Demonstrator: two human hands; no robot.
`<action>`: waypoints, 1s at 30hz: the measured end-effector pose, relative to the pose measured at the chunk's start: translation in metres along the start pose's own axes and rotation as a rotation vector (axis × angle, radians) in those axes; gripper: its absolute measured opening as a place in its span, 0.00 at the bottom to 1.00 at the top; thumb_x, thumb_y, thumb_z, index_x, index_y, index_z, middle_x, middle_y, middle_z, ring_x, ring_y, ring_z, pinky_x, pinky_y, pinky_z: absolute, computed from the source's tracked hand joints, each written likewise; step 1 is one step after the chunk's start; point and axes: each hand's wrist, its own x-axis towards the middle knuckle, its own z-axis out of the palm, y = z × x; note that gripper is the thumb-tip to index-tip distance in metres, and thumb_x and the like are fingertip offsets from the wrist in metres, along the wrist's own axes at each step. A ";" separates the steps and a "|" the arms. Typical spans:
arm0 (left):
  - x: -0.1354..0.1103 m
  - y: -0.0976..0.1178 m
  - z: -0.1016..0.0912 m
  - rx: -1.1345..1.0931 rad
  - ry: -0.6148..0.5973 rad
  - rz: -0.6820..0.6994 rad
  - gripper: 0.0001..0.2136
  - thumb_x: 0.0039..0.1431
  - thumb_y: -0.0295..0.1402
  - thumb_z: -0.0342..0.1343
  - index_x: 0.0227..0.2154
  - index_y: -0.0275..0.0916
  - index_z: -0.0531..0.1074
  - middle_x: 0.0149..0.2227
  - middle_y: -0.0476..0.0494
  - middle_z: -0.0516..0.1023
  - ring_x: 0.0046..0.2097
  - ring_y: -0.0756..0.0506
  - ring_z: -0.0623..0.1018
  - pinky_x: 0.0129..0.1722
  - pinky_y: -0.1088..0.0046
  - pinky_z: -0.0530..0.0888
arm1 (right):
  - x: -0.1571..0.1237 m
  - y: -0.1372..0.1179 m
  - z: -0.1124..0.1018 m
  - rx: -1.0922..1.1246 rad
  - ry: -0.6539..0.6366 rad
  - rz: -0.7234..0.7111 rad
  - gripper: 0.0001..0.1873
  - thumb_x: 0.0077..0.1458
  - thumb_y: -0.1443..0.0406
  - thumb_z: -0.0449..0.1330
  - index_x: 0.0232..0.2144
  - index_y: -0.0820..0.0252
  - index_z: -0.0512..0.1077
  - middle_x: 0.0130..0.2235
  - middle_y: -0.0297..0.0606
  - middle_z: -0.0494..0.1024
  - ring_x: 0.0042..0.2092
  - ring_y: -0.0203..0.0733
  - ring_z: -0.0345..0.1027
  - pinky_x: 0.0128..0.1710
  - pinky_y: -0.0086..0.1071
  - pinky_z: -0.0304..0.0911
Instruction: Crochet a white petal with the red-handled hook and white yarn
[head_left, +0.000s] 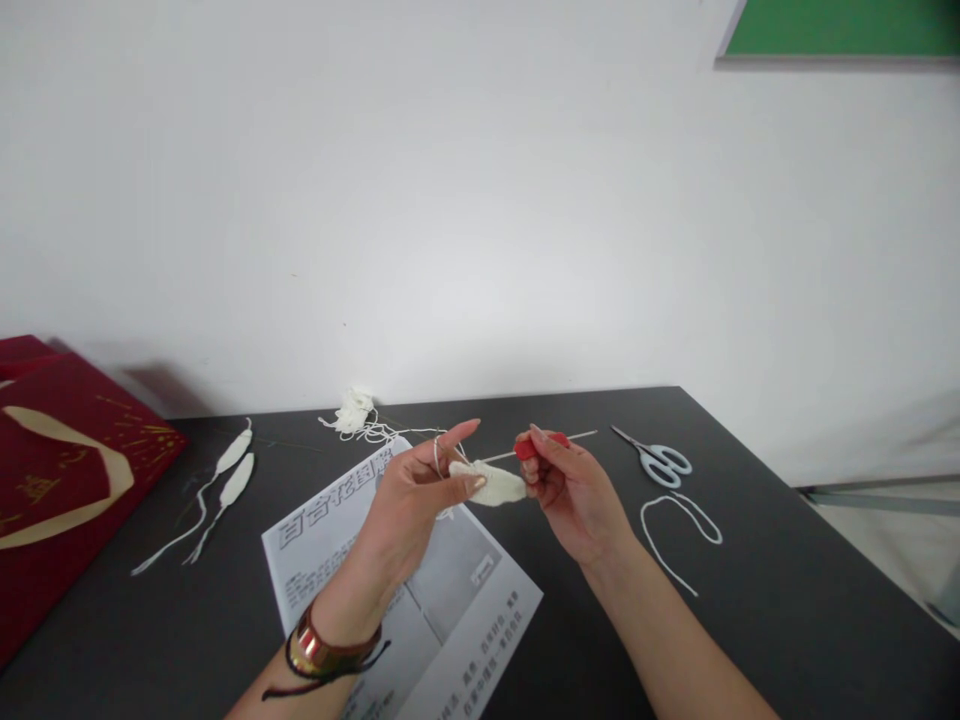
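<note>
Between my hands is a white crocheted piece (501,487), long and flat like a petal. My left hand (427,480) pinches its left end between thumb and fingers, with the index finger stretched out and yarn looped round it. My right hand (559,480) grips a crochet hook (541,446) by its red handle. The hook's metal shaft points left and its tip meets the edge of the crocheted piece. My right fingertips are close to the piece's right end; whether they press on it I cannot tell. White yarn (354,410) lies in a loose heap behind my left hand.
Under my hands lies a printed paper sheet (322,545) on the dark table (600,640). Scissors (660,462) and a cut piece of yarn (675,500) are at right. Two white crocheted pieces (237,480) with tails lie at left, near a red gift bag (67,480).
</note>
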 end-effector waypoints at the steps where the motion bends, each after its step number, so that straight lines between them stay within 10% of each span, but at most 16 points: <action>1: 0.000 0.000 0.000 0.005 0.002 0.004 0.24 0.43 0.25 0.66 0.47 0.41 0.74 0.27 0.51 0.73 0.29 0.52 0.71 0.34 0.76 0.68 | 0.000 0.000 0.000 -0.001 0.003 -0.004 0.10 0.46 0.62 0.66 0.26 0.66 0.76 0.22 0.32 0.73 0.20 0.26 0.61 0.18 0.19 0.60; 30: -0.005 0.003 0.004 0.211 0.048 0.169 0.20 0.47 0.29 0.63 0.46 0.42 0.74 0.31 0.46 0.76 0.31 0.48 0.73 0.33 0.72 0.68 | -0.002 0.000 0.001 -0.050 -0.020 -0.090 0.10 0.48 0.61 0.65 0.25 0.63 0.75 0.19 0.30 0.70 0.20 0.29 0.60 0.18 0.22 0.57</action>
